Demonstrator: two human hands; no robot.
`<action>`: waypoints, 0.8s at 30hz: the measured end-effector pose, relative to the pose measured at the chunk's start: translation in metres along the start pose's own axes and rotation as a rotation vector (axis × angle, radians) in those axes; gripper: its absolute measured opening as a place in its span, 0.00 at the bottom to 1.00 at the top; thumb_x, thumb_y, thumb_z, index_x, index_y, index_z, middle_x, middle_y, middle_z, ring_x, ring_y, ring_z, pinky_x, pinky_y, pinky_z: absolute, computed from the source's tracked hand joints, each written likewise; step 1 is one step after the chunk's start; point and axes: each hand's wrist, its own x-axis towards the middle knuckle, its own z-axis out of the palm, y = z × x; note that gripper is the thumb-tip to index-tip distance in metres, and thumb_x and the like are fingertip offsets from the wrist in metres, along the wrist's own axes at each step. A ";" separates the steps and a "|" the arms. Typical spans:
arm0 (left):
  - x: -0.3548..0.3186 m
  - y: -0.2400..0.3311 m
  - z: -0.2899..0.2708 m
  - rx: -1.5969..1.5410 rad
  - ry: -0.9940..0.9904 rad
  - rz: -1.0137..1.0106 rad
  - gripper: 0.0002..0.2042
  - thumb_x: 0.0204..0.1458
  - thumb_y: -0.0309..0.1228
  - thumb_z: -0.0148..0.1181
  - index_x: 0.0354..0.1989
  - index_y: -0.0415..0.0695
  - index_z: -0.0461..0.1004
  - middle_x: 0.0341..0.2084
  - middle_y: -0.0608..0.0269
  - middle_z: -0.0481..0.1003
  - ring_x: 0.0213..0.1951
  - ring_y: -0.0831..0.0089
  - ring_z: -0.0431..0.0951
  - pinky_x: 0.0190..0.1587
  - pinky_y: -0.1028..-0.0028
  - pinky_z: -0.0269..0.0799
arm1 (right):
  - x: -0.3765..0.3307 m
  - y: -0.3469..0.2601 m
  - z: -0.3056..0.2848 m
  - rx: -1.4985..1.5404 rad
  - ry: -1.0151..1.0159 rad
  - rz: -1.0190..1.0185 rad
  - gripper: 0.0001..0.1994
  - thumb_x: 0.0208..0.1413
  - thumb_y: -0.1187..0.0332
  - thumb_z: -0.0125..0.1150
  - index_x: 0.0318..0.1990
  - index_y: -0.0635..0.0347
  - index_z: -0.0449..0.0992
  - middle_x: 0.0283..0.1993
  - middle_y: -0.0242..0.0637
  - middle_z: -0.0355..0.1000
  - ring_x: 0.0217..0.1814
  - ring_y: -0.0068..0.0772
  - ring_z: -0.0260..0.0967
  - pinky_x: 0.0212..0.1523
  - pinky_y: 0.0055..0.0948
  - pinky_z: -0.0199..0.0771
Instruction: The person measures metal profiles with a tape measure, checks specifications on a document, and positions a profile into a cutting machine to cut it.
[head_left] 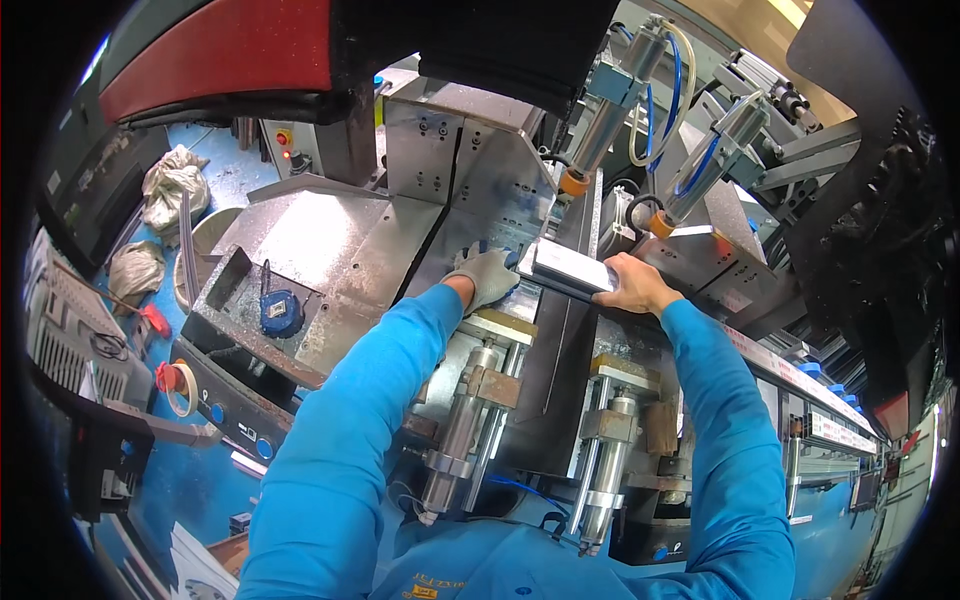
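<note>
A short, silvery metal profile (572, 268) with a dark lower side lies across the machine's middle, slanting down to the right. My right hand (640, 284), bare, is closed round its right end, with the thumb at the near side. My left hand (486, 276), in a grey-white glove with dark blue fingertips, is closed at its left end; the fingertips are partly hidden there. Just below my left hand stands a clamp cylinder (465, 420) with a brass-coloured top block. A second clamp cylinder (607, 450) stands below my right hand.
A blue tape measure (281, 312) rests in a metal tray at left. Two upper cylinders (605, 115) with orange tips and air hoses hang above the work. A control panel (225, 405) with blue knobs sits lower left. Pale sacks (176, 195) stand farther left. A measuring rail (800, 382) runs right.
</note>
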 end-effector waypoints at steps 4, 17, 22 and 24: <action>-0.004 0.003 -0.001 -0.030 0.002 -0.059 0.26 0.54 0.42 0.54 0.59 0.44 0.78 0.62 0.37 0.72 0.63 0.35 0.66 0.68 0.45 0.57 | -0.001 -0.005 -0.005 -0.113 -0.024 -0.040 0.35 0.42 0.45 0.76 0.52 0.64 0.79 0.49 0.45 0.75 0.51 0.48 0.74 0.55 0.40 0.77; -0.007 0.007 -0.005 -0.054 0.000 -0.071 0.26 0.54 0.42 0.56 0.61 0.46 0.78 0.66 0.36 0.67 0.63 0.34 0.65 0.67 0.44 0.59 | -0.001 -0.006 -0.012 -0.121 0.023 -0.073 0.35 0.40 0.45 0.76 0.50 0.65 0.79 0.47 0.46 0.75 0.48 0.49 0.75 0.53 0.39 0.77; -0.003 0.003 0.002 -0.050 0.017 -0.074 0.26 0.54 0.42 0.57 0.61 0.47 0.78 0.66 0.35 0.67 0.63 0.34 0.65 0.66 0.44 0.61 | -0.001 -0.008 -0.005 -0.098 0.008 -0.066 0.33 0.40 0.47 0.75 0.47 0.65 0.79 0.45 0.47 0.76 0.45 0.50 0.75 0.52 0.39 0.77; -0.005 0.003 0.003 -0.034 0.029 -0.086 0.26 0.55 0.43 0.57 0.61 0.47 0.78 0.66 0.35 0.66 0.63 0.34 0.65 0.66 0.44 0.61 | -0.001 -0.009 -0.003 -0.119 0.018 -0.073 0.31 0.40 0.48 0.74 0.46 0.65 0.79 0.44 0.47 0.76 0.44 0.51 0.75 0.51 0.40 0.78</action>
